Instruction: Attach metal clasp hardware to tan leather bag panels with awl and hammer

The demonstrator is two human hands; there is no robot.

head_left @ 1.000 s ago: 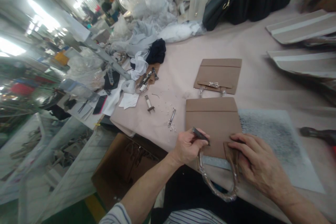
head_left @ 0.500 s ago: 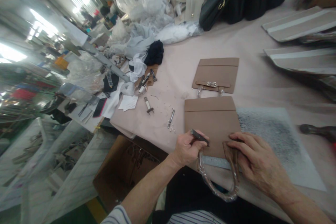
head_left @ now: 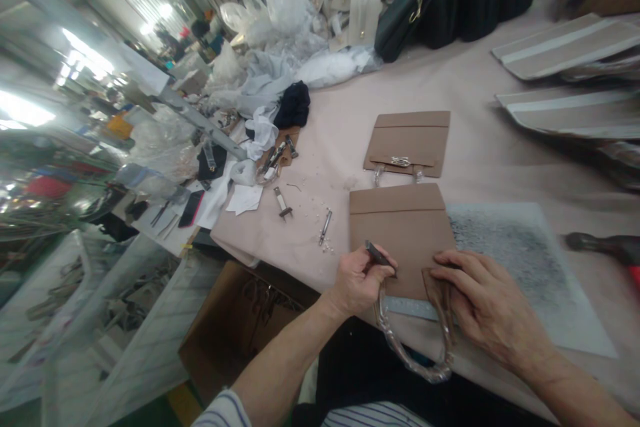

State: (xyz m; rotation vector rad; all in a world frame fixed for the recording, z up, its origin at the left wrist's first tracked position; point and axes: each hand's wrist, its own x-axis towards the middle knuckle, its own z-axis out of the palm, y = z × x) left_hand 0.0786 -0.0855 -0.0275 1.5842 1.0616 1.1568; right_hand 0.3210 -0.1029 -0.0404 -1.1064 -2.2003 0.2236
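A brown leather bag panel (head_left: 403, 233) lies flat in front of me, its near edge beside a metal ruler (head_left: 411, 307). My left hand (head_left: 361, 282) pinches a short dark rod-shaped tool (head_left: 379, 257), slanting over the panel's near left part. From below that hand a plastic-wrapped bag handle (head_left: 411, 363) loops toward my body. Its brown right end is held by my right hand (head_left: 483, 300) against the panel's near right part. What lies under the left fingers is hidden.
Farther back lies a second brown panel (head_left: 410, 137) with a metal clasp. A dark speckled board (head_left: 515, 260) and a hammer (head_left: 600, 245) are on the right. A small metal tool (head_left: 326, 227), a clamp-like piece (head_left: 283, 203) and tiny bits lie left. Black bags (head_left: 440, 17) stand behind.
The view has shifted slightly, sliding the table things a little leftward. Both hands keep nearly the same place and hold; the dark tool's tilt looks slightly steeper.
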